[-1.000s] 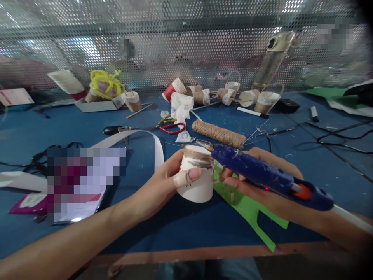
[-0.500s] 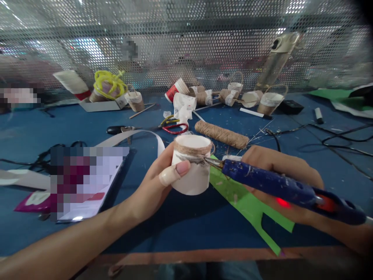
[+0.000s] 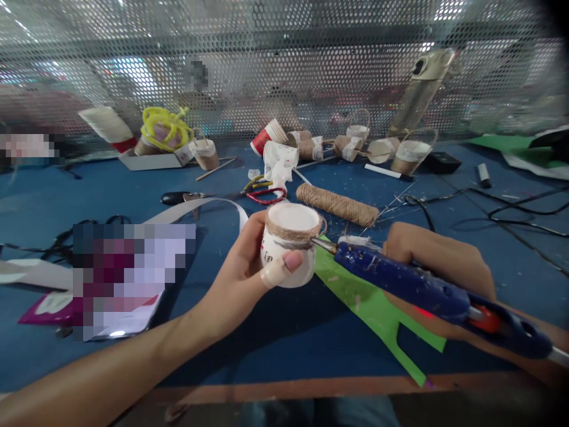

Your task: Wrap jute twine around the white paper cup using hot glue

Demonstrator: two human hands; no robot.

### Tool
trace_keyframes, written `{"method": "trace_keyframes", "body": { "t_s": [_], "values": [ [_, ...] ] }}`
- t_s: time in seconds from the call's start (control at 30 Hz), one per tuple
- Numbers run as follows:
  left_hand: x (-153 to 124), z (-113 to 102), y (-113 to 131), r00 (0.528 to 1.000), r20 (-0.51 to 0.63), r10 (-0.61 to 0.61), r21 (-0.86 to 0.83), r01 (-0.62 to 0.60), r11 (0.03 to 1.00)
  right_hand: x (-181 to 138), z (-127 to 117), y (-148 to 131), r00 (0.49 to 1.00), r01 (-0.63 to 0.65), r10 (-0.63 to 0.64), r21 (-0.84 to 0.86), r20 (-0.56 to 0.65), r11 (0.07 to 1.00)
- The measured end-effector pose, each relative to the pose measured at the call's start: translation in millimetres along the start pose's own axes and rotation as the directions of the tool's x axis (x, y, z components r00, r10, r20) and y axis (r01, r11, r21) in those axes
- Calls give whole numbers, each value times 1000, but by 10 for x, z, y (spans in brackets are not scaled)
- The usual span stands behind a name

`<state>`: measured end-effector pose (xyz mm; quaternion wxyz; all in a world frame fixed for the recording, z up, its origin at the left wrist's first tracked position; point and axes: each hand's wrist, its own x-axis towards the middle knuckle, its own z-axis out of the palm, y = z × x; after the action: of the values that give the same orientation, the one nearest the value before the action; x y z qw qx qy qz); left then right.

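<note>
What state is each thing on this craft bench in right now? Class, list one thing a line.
Paper cup: held up in left hand, twine band round its top.
Glue gun: gripped in right hand, nozzle at the twine band, red light showing.
Twine spool: lying on its side on the table.
Green paper: flat on the table, cut.
Red-handled scissors: lying flat.

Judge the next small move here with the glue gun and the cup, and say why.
Probably squeeze a small dab from the glue gun where its nozzle meets the twine band on the paper cup. The left hand grips the cup, thumb just below the band; the right hand holds the gun, its tip at the band's edge. The twine looks wound only around the rim.
</note>
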<state>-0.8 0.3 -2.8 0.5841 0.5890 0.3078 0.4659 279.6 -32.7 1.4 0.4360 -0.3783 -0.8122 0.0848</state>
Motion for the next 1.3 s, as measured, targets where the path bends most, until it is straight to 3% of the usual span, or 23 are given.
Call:
{"method": "trace_keyframes", "body": {
  "t_s": [0.27, 0.8, 1.3],
  "values": [
    [4, 51, 81, 999, -35, 18, 109, -14, 994, -5, 27, 14, 999, 35, -36, -15, -34, 999],
    [-14, -2, 6, 1000, 7, -27, 22, 27, 999, -18, -26, -80, 997, -79, 81, -88, 15, 993],
    [-18, 7, 23, 1000, 0, 21, 6, -21, 1000, -5, -60, -102, 993, -106, 111, -104, 44, 989]
  ]
}}
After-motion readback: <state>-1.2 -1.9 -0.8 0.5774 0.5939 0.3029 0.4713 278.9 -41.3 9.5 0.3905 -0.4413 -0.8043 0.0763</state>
